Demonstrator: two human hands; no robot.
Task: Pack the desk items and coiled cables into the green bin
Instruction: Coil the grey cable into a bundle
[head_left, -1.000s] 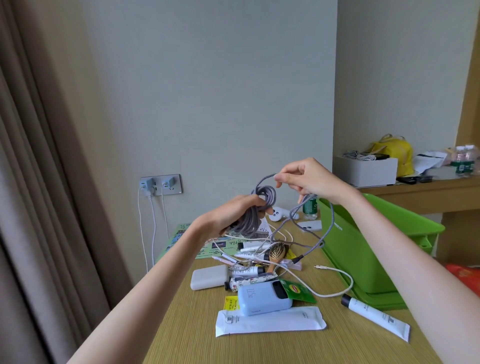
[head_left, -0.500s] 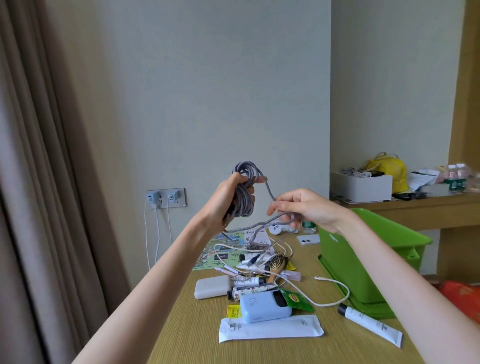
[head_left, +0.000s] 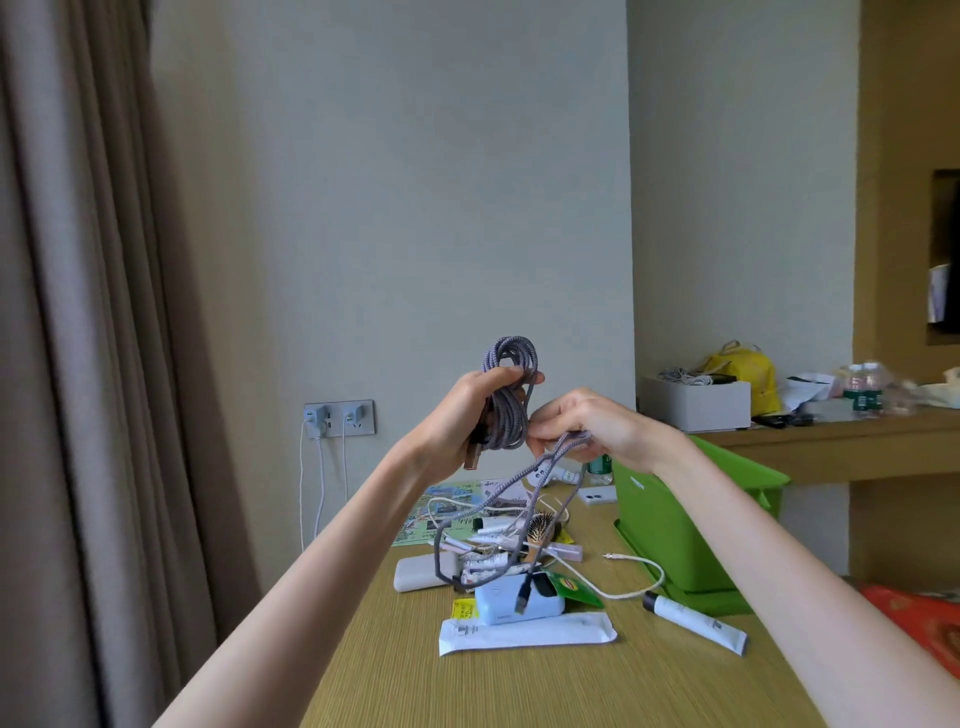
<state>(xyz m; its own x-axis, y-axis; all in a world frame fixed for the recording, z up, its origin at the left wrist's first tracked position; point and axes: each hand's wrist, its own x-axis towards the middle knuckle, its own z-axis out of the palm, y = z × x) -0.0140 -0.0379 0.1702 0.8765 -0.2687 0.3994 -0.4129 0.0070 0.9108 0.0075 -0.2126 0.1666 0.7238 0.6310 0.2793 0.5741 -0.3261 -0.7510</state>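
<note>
The grey braided cable (head_left: 506, 400) is held up in the air above the bench (head_left: 519, 686), most of it already gathered into a tight bundle. The left hand (head_left: 462, 415) grips that bundle, its fingers (head_left: 511, 375) curled round the middle of the loops. Just beside it, the right hand (head_left: 587, 426) pinches the unwound stretch where it leaves the bundle. From there the loose tail (head_left: 457, 519) sags in a long loop down to the clutter, and its plug end (head_left: 521, 603) dangles in front of the blue power bank (head_left: 498, 608).

The step in hand looks like coiling, not packing. The next move probably calls for lifting the tail clear of the hairbrush (head_left: 537, 535) and the white cable (head_left: 639, 587) so nothing snags, then laying it round the bundle. Only then does it go into the green bin (head_left: 675, 519), which stands on the bench to the right, its inside hidden from here. Other items lie unpacked on the bench.
</note>
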